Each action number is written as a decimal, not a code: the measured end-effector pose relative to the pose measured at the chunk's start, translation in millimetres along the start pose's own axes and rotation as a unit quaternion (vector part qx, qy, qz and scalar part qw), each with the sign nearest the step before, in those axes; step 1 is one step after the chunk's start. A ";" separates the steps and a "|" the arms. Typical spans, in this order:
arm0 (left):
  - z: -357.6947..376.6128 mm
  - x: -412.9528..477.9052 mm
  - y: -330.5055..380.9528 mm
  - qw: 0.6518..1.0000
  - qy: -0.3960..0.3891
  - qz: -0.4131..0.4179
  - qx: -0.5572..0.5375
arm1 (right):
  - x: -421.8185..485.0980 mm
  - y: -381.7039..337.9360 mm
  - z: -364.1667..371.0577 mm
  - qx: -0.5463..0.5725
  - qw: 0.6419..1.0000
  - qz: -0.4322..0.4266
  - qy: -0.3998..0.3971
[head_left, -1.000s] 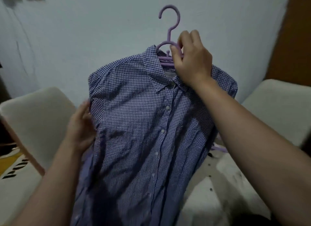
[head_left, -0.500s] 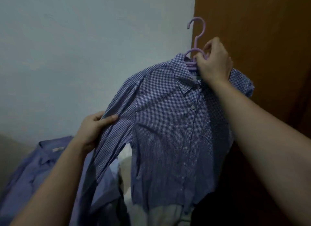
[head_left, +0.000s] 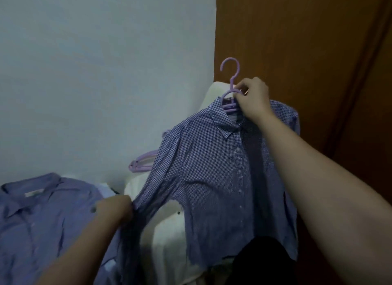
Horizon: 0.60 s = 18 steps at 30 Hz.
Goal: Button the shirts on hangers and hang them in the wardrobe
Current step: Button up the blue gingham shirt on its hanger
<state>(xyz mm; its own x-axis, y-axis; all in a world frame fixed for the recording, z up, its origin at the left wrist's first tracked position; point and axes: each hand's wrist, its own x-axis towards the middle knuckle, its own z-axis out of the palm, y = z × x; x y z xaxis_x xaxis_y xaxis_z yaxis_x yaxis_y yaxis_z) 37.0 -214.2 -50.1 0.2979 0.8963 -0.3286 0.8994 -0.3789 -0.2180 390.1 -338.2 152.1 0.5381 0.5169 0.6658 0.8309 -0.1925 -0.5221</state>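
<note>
My right hand (head_left: 252, 98) is closed on the purple hanger (head_left: 232, 72) just below its hook, right of centre in the frame, fingers curled round the neck. The blue checked shirt (head_left: 212, 168) hangs from it in the middle of the frame, collar at my knuckles, front closed, with a row of pale buttons running down. My left hand (head_left: 115, 208), lower and left of centre, grips the shirt's sleeve (head_left: 157, 189) and holds it out to the side. Behind the sleeve, more purple hangers (head_left: 142, 161) lie on something pale and cushioned. A plain blue shirt (head_left: 38, 216) lies spread at the lower left. A pale wall (head_left: 95, 72) fills the upper left; the brown wardrobe panel (head_left: 297, 51) fills the upper right, and the hook shows against it.
</note>
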 end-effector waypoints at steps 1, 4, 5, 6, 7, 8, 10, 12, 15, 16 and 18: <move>-16.2 -2.2 4.0 0.999 0.018 0.023 -0.017 | -1.1 -2.3 3.4 -0.005 1.000 -0.001 0.003; -79.4 -13.5 20.0 0.942 0.163 0.107 -0.273 | -4.5 -10.9 13.9 -0.020 1.000 -0.020 -0.006; -100.4 -20.4 26.6 0.897 0.246 0.140 -0.341 | -6.1 -13.2 17.7 -0.018 0.999 -0.028 -0.015; -120.3 -27.8 33.6 0.853 0.321 0.168 -0.375 | -8.1 -17.3 21.8 -0.015 0.999 -0.038 -0.022; -138.9 -35.2 41.1 0.823 0.366 0.196 -0.389 | -10.0 -22.3 25.1 -0.014 0.998 -0.051 -0.027; -155.5 -41.2 50.2 0.804 0.384 0.226 -0.395 | -12.4 -25.9 27.8 -0.010 0.997 -0.066 -0.030; -182.6 -48.0 67.5 0.800 0.368 0.263 -0.396 | -16.0 -34.6 33.6 0.001 0.996 -0.088 -0.032; -199.5 -47.6 81.8 0.803 0.342 0.275 -0.403 | -19.7 -40.0 36.7 0.020 0.995 -0.095 -0.024; -207.3 -34.8 90.7 0.779 0.342 0.295 -0.435 | -26.0 -38.3 38.2 0.065 0.994 -0.093 -0.004; -207.8 -31.1 91.8 0.769 0.333 0.308 -0.450 | -27.9 -35.9 37.4 0.078 0.993 -0.090 -0.001; -206.6 -26.8 93.6 0.753 0.316 0.338 -0.467 | -32.2 -30.1 35.8 0.090 0.992 -0.084 0.001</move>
<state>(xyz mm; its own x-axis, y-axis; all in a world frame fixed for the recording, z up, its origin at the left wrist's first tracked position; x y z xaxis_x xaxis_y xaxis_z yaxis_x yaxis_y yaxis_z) 179.2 -226.0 128.1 0.6166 0.6138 0.4929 0.2178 -0.7347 0.6425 342.7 -319.2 127.2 0.3955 0.5272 0.7521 0.8701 0.0471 -0.4906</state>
